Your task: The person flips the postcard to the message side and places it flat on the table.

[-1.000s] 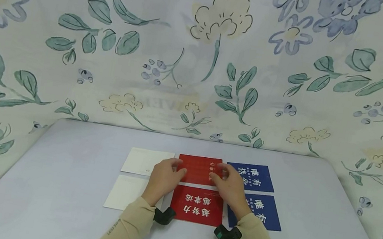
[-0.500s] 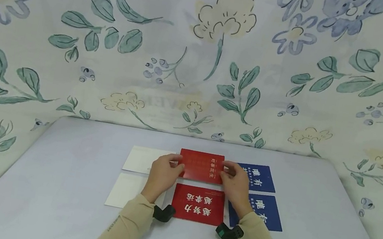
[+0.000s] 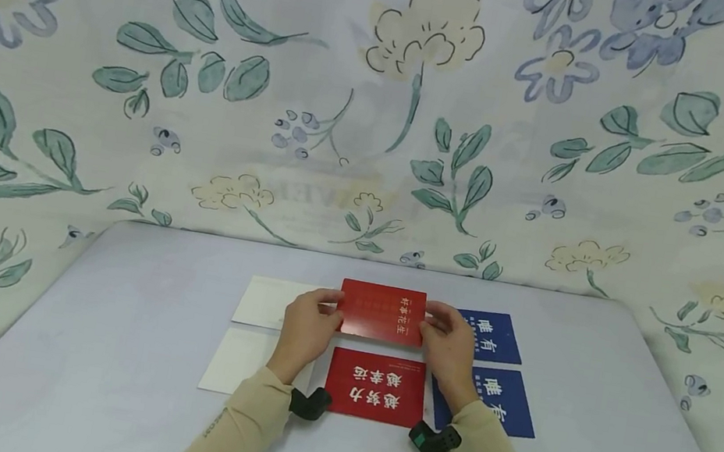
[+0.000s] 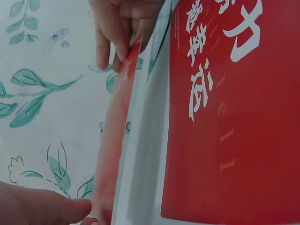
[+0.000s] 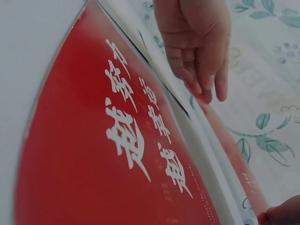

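Note:
Both hands pinch a red card (image 3: 380,313) with white characters by its opposite short edges. My left hand (image 3: 305,330) grips its left edge, thumb toward me. On the right edge are the thumb and fingers of my right hand (image 3: 451,351). The left wrist view shows the held card (image 4: 112,145) tilted and raised off the white table. Nearer to me, a second red card (image 3: 372,408) with larger white characters lies flat. It fills much of the right wrist view, where this flat card (image 5: 93,154) has the held card (image 5: 229,150) beyond it.
Two white cards (image 3: 234,361) lie to the left, partly behind the left hand. Two blue cards (image 3: 494,334) with white characters lie to the right, partly covered by the right hand. A floral cloth (image 3: 310,194) hangs behind the white table (image 3: 102,343).
Both hands have closed on the far red card's edges and lifted it slightly up and away. The other cards have stayed in place.

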Demonstrator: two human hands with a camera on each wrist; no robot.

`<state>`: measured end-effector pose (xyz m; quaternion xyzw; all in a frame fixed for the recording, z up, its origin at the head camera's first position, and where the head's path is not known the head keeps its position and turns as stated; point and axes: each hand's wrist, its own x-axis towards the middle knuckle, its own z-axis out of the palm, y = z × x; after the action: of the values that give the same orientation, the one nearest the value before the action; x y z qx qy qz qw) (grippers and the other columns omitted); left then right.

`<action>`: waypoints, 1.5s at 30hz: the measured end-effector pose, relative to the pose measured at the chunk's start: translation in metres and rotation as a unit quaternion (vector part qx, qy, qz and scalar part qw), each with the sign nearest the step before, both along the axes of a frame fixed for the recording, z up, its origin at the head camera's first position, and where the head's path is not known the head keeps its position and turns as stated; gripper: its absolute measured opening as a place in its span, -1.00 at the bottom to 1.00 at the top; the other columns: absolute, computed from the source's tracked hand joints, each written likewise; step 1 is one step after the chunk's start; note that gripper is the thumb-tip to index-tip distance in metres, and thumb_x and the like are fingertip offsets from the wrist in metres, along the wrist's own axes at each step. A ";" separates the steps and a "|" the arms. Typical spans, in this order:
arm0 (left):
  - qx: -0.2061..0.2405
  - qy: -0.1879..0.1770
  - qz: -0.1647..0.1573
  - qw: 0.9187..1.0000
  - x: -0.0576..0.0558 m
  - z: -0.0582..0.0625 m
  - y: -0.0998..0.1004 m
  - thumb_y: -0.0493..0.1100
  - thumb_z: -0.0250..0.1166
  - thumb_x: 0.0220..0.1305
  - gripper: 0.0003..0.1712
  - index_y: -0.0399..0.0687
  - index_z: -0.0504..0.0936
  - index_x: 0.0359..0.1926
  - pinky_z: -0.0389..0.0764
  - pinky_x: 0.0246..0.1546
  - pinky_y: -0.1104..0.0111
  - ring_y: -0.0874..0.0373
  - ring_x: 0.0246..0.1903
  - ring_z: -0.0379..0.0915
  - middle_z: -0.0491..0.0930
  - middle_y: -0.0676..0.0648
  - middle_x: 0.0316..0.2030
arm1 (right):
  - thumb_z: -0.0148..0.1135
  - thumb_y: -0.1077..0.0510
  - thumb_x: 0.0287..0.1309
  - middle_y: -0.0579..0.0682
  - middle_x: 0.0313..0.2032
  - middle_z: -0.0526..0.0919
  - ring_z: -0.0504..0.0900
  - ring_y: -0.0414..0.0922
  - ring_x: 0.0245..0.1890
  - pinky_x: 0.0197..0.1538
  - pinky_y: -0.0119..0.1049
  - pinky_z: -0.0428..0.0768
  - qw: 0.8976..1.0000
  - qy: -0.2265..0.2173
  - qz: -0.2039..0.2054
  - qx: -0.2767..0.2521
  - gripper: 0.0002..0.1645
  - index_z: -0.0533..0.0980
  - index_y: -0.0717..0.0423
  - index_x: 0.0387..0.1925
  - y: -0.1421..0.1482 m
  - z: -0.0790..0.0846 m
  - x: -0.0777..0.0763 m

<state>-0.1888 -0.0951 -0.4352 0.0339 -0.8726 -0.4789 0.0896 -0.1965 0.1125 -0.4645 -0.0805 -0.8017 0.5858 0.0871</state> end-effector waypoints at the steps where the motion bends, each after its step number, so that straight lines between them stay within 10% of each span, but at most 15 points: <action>1: 0.002 0.002 0.003 1.000 0.000 0.000 0.000 -0.30 0.25 0.14 -0.68 -0.14 0.62 -0.04 0.60 -0.35 0.31 0.08 -0.22 0.54 0.62 -0.09 -0.13 | 0.17 0.31 0.13 -0.02 -0.02 0.54 0.54 -0.12 -0.04 0.01 -0.20 0.53 1.000 0.000 0.000 -0.006 -0.58 0.46 0.02 0.05 0.000 -0.001 0.000; 45: 0.089 0.037 0.052 0.994 -0.004 -0.001 -0.003 -0.32 0.28 0.11 -0.68 -0.16 0.63 -0.05 0.61 -0.28 0.31 0.13 -0.24 0.58 0.65 -0.06 -0.23 | 0.18 0.20 0.18 -0.05 -0.15 0.62 0.59 -0.19 -0.13 -0.04 -0.36 0.54 0.999 0.039 -0.012 -0.034 -0.66 0.53 0.01 0.02 0.002 -0.009 0.000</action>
<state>-0.1924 -0.0985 -0.4360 0.0694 -0.8194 -0.5506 0.1437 -0.1968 0.1145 -0.4732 -0.0697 -0.7765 0.6142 0.1226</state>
